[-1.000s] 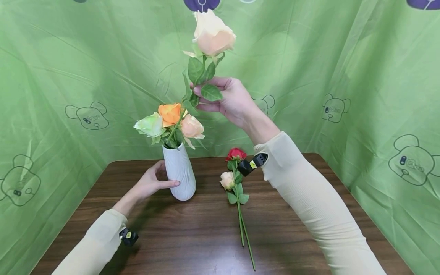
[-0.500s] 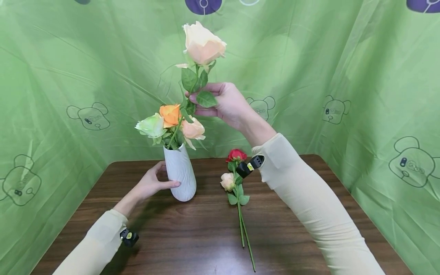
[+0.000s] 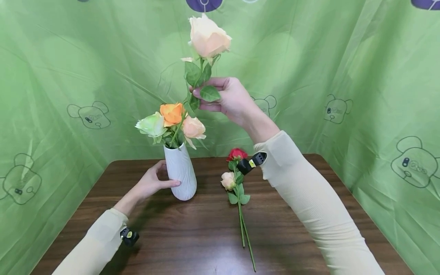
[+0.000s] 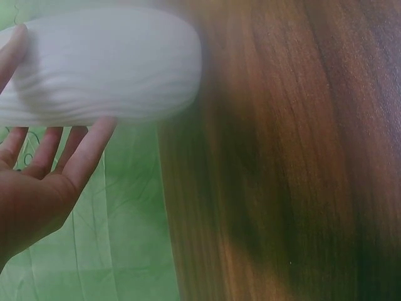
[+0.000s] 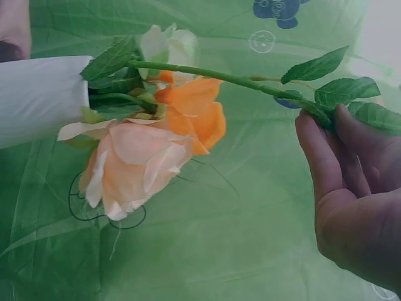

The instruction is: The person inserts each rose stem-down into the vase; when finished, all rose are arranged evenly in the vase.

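My right hand (image 3: 228, 97) pinches the stem of a large cream-peach rose (image 3: 209, 37) high above the vase. The lower stem (image 5: 207, 74) runs down to the mouth of the white ribbed vase (image 3: 180, 172), in front of the flowers there. An orange rose (image 3: 172, 114), a pale green rose (image 3: 151, 125) and a smaller peach rose (image 3: 193, 128) stand in that vase. Thumb and fingers of my left hand (image 3: 151, 182) hold the vase's side; the left wrist view shows the thumb on one side and fingertips on the other.
Right of the vase, a red rose (image 3: 236, 154) and a small cream rose (image 3: 228, 180) lie on the brown wooden table (image 3: 192, 236), stems toward me. A green printed curtain (image 3: 130, 76) surrounds the table's back and sides.
My right hand and the large rose dipped left and down, then rose back up and right a little. The left hand and vase stay in place.
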`<state>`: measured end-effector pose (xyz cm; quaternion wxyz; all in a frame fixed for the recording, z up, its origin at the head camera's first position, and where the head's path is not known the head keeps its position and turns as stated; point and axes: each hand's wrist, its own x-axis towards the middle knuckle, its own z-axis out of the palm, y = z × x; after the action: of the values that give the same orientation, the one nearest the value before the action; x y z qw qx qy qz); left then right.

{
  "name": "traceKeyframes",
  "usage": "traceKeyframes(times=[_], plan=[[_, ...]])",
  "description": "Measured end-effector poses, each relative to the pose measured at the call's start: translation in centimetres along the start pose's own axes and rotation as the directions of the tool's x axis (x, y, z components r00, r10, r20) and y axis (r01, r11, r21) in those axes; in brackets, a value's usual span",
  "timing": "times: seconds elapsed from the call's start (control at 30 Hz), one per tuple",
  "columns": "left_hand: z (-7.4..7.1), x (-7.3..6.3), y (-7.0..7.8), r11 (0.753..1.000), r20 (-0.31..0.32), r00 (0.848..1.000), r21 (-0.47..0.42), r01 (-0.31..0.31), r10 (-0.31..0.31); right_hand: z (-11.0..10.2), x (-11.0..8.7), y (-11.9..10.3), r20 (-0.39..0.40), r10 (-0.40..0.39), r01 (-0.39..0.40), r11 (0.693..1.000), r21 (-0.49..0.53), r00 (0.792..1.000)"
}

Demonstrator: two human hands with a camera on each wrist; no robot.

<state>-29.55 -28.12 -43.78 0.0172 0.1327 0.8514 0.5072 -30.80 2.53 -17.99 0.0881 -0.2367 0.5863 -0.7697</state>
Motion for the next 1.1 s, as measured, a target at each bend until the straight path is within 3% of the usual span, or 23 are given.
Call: traceKeyframes(times=[0.23, 0.43, 0.57, 0.7, 0.87, 1.1], plan=[[0.1, -0.2, 0.2, 1.000, -0.003, 1.000, 0.002, 0.001, -0.001, 0.5, 0.2, 0.3, 0.033, 0.005, -0.002, 0.994, -0.106, 0.999], [0.0, -0.2, 0.0, 1.000, 0.000, 1.000, 0.002, -0.001, 0.001, 0.5, 0.0, -0.7, -0.011, -0.041, 0.039, 0.992, -0.122, 0.999], [-0.2, -0.2, 0.0, 1.000, -0.006, 1.000, 0.000, -0.008, 0.008, 0.7, 0.2, -0.6, 0.010, -0.023, 0.025, 0.987, -0.159, 1.000], [-0.1, -0.3, 0.0, 1.000, -0.002, 1.000, -0.008, -0.014, 0.014, 1.2, 0.5, 0.5, 0.033, -0.001, 0.007, 0.981, -0.194, 0.999], [0.0, -0.5, 0.1, 1.000, 0.004, 1.000, -0.029, -0.010, 0.010, 2.1, 1.0, 2.4, 0.068, -0.013, 0.034, 0.946, -0.323, 0.998], [0.0, -0.6, 0.2, 0.999, 0.005, 1.000, -0.034, -0.010, 0.010, 3.7, 1.7, 4.4, 0.073, 0.070, -0.044, 0.948, -0.316, 0.995]])
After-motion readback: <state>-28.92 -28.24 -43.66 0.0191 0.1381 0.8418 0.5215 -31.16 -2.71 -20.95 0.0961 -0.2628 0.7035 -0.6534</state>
